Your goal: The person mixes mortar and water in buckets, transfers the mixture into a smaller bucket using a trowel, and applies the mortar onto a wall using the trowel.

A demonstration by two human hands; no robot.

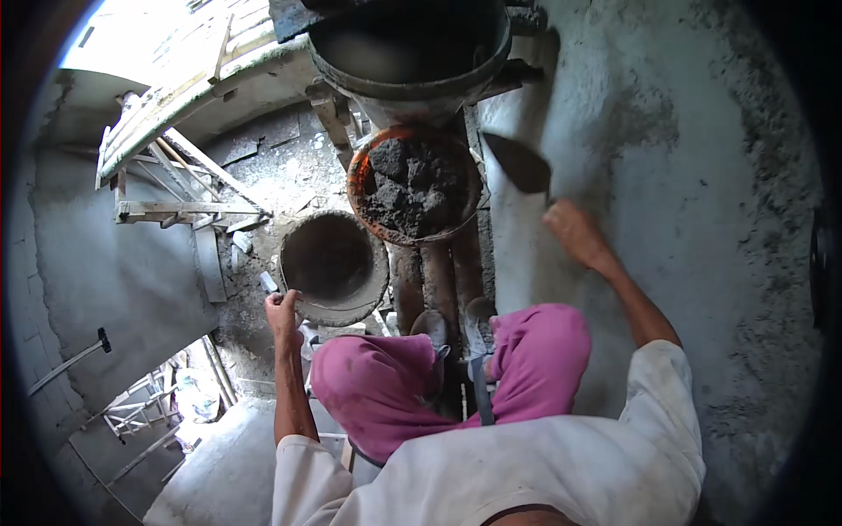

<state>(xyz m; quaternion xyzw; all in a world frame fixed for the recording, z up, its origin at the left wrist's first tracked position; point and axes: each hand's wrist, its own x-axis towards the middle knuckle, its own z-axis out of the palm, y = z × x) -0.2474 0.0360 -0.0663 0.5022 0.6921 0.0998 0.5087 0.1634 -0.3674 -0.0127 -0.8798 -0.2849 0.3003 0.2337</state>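
My right hand is closed on the handle of a pointed trowel, its dark blade angled up-left over the pale plastered wall. To its left, an orange-rimmed bucket holds lumpy grey mortar. My left hand is closed at the lower-left edge of a round, mortar-crusted pan, with a small pale piece sticking out above the fingers; I cannot make out exactly what it grips.
A large grimy bucket stands beyond the mortar. My sandaled feet rest on narrow brownish boards. At left are wooden scaffolding, a hammer-like tool on a grey wall, and a drop to a lower level.
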